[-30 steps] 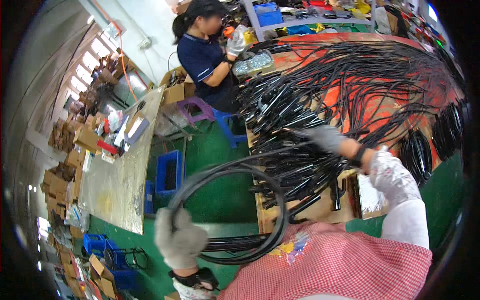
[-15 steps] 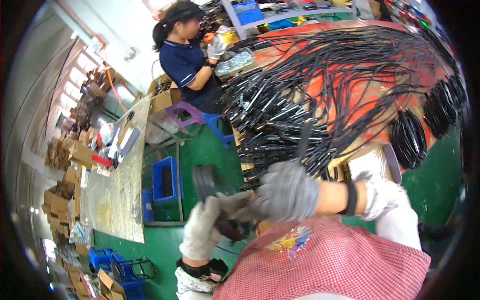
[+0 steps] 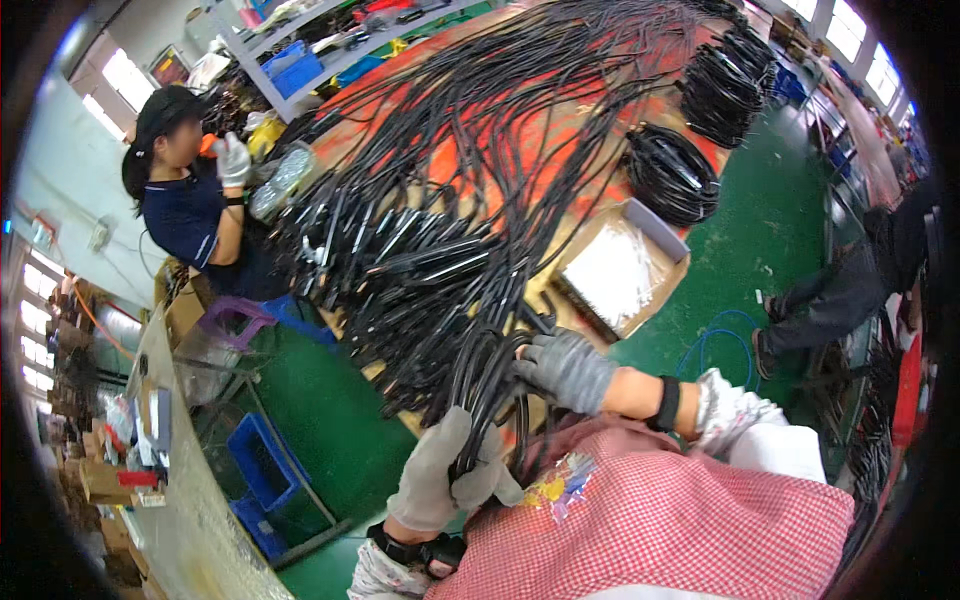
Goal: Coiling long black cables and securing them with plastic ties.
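A looped bundle of black cable [image 3: 478, 375] is held up in front of my apron, at the near edge of the table. My left hand [image 3: 445, 475], in a pale work glove, is closed round the lower left part of the loops. In a grey glove, my right hand [image 3: 568, 370] grips the bundle's right side, with its fingertips partly hidden by the cable. Right behind the loops lies a large heap of black cables [image 3: 400, 255] with rod-like ends.
An open carton [image 3: 665, 245] holding white strips stands on the table's right corner. Coiled cables [image 3: 672, 175] lie beyond it. A co-worker [image 3: 185, 190] is at the table's far left. Blue crates [image 3: 265, 465] stand at lower left. Another person [image 3: 850, 265] is at the right.
The view has swung to the right. The dark bundle, blurred before, now shows as clear loops, and my hands have come with it in front of the cable heap.
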A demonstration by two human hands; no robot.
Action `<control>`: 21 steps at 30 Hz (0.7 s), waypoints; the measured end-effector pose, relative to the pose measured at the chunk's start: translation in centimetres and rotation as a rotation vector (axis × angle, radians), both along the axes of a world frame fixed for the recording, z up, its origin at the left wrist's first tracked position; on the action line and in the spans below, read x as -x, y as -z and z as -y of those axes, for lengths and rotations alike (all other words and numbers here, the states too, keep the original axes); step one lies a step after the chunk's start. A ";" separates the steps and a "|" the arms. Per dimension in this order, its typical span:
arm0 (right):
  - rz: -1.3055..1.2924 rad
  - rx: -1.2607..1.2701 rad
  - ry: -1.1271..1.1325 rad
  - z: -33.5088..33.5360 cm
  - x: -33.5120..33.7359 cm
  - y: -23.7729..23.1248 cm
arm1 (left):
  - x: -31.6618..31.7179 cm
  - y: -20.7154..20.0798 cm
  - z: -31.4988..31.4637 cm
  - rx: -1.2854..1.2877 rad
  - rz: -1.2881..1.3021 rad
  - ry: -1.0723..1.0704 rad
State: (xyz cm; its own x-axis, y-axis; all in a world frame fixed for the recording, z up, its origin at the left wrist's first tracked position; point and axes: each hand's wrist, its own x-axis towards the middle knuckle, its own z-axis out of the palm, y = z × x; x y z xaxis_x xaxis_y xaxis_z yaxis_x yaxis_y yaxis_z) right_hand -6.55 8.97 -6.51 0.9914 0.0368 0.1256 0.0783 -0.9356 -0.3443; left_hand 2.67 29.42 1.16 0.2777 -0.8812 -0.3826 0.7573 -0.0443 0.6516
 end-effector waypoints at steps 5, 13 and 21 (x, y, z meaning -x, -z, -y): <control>0.254 -0.383 0.198 7.1 1.2 3.0 | 1.0 -1.6 6.1 -0.281 0.222 0.144; -0.221 0.016 0.410 23.4 1.3 11.0 | 2.9 0.0 15.9 -0.555 0.332 -0.106; -0.165 -0.153 0.186 26.4 2.9 11.5 | 4.3 2.6 17.0 -0.534 0.206 -0.472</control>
State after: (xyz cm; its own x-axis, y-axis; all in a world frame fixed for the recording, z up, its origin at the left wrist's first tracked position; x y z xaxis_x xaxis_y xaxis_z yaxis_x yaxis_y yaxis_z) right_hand -9.40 -17.40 -18.01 0.9869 -0.1544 -0.0477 -0.1583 -0.8647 -0.4766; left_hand -1.61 12.38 -1.46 0.6936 -0.3588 -0.6247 0.6387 -0.0948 0.7636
